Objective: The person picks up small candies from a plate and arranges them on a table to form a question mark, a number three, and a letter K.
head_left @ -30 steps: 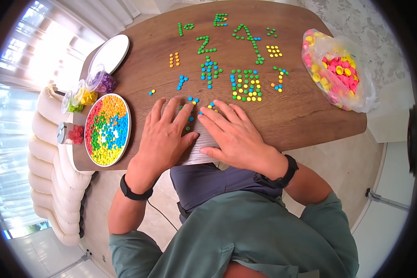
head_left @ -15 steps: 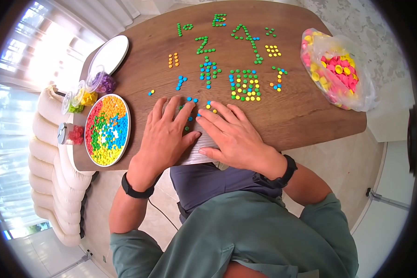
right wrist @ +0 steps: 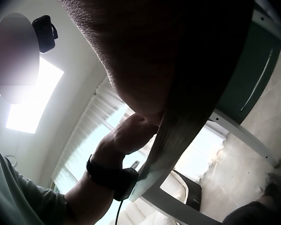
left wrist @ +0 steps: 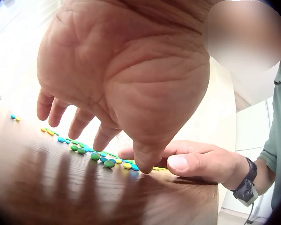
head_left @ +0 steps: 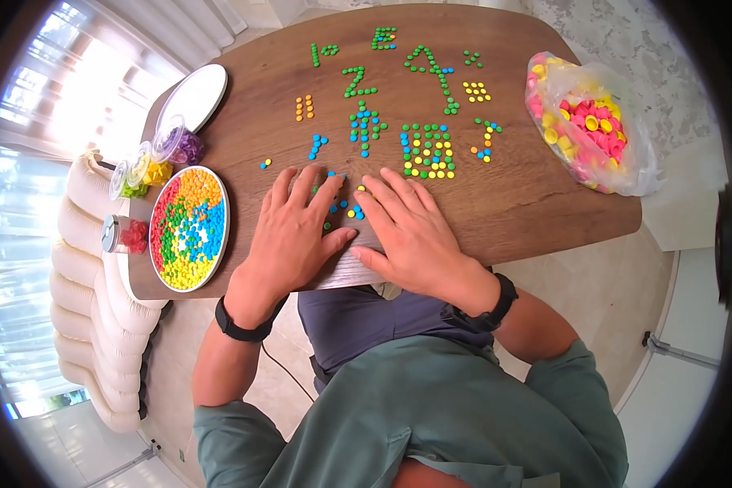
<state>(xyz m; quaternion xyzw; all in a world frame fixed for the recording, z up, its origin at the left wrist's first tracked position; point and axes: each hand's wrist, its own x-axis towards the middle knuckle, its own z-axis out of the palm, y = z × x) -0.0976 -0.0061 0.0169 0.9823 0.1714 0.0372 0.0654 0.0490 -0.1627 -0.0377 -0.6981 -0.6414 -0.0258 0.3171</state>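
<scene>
In the head view the left hand (head_left: 293,232) lies palm down near the table's front edge, fingers spread and straight. Beside it the right hand (head_left: 411,232) rests with extended fingers, a narrow gap between the two thumbs. Small blue candies (head_left: 359,213), with yellow and green ones, lie in that gap and around the fingertips; the hands hide some. From the left wrist, fingertips of the left hand (left wrist: 126,79) reach down beside green candies (left wrist: 94,156), and the right hand (left wrist: 196,161) is behind. The right wrist view is dark and shows no candies.
Candy figures, including a green Z (head_left: 358,82), spread across the wooden table (head_left: 545,220). At left are a plate of sorted candies (head_left: 189,175), an empty white plate (head_left: 207,85) and small jars (head_left: 114,233). A plastic bag of pink and yellow pieces (head_left: 598,130) lies at right.
The right hand has shifted slightly right, its fingers away from the left hand. More candies show between the hands. The left hand has barely moved.
</scene>
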